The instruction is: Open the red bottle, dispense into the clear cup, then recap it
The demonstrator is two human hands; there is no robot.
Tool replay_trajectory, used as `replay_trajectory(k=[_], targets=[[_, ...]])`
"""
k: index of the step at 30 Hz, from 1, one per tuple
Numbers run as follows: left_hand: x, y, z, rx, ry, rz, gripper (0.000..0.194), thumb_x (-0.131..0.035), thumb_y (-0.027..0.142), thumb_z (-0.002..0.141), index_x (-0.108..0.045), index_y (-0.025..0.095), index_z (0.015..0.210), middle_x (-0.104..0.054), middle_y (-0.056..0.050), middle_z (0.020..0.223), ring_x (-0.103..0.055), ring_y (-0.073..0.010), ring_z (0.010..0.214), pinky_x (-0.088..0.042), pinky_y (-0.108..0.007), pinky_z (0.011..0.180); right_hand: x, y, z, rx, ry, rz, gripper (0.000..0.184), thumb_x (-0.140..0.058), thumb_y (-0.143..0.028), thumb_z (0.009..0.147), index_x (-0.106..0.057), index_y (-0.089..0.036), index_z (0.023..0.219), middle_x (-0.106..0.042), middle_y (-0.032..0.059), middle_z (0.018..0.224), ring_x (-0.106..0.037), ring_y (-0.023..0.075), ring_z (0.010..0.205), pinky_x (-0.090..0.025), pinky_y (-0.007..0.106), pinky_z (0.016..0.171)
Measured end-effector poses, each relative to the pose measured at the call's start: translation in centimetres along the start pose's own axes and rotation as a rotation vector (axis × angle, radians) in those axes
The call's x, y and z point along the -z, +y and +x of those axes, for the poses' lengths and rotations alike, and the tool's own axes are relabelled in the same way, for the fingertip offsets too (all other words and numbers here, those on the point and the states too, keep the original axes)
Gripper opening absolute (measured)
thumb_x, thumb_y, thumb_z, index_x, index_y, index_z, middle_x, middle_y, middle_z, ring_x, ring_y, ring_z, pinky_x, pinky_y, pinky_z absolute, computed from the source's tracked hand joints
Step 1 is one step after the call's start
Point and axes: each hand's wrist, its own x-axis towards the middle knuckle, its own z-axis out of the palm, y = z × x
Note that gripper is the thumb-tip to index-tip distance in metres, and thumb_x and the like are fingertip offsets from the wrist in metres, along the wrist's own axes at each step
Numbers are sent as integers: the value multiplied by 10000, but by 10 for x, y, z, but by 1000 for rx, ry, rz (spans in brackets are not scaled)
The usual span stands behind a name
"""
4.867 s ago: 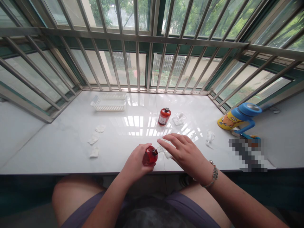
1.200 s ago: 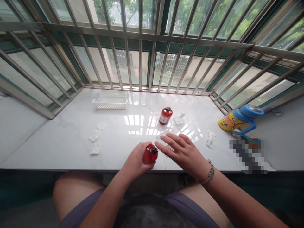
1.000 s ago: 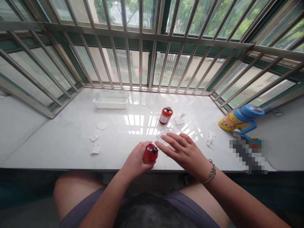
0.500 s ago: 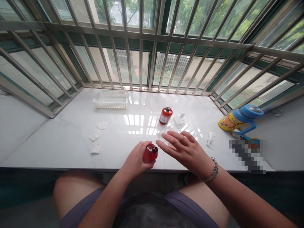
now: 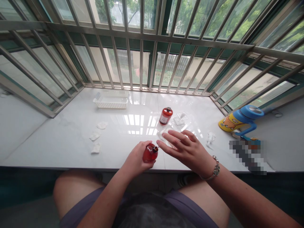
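Observation:
My left hand [image 5: 136, 158] is wrapped round a small red bottle [image 5: 149, 153], tilted with its open neck toward the right, near the front edge of the white sill [image 5: 71, 142]. My right hand [image 5: 187, 148] is just right of the neck, fingers stretched out, holding a white pad [image 5: 163, 134] under the fingertips, lifted a little off the sill. A second red bottle [image 5: 165, 115] with a dark cap and a label stands upright farther back.
Three used white pads [image 5: 96, 141] lie at the left. A white slotted basket [image 5: 111, 100] stands at the back left. Clear wrappers [image 5: 179, 118] and another [image 5: 210, 137] lie to the right. A blue and yellow cup [image 5: 239, 118] lies at the right. Metal window bars [image 5: 142, 44] close the back.
My right hand has risen slightly and drawn the white pad up beside the bottle's neck. The left hand and bottle have stayed put.

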Motion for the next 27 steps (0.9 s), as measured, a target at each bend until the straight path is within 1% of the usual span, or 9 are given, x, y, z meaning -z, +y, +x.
replay_trajectory(k=[12, 21, 27], targets=[[0, -2, 0, -8, 4, 1, 788, -873, 197, 775, -508, 317, 1462, -648, -81, 1370, -652, -304, 1263, -548, -474, 1094, 2, 2, 5, 14, 13, 1, 428, -701, -147, 1014, -683, -321, 1404, -721, 24, 1445, -605, 223, 1369, -366, 417, 1166], [-1, -4, -2, 0, 7, 0, 778, -868, 200, 779, -509, 319, 1459, -644, -75, 1377, -650, -295, 1264, -549, -469, 1096, -6, -3, 5, 7, 18, -19, 406, -663, -158, 1038, -679, -335, 1403, -737, -8, 1424, -599, 202, 1367, -375, 405, 1168], [-2, -6, -2, -17, 23, -1, 761, -866, 214, 784, -516, 313, 1453, -650, -78, 1371, -655, -299, 1260, -549, -468, 1092, -9, -7, 6, 29, 5, -25, 407, -677, -178, 1043, -671, -328, 1421, -734, -9, 1433, -597, 209, 1359, -390, 409, 1139]])
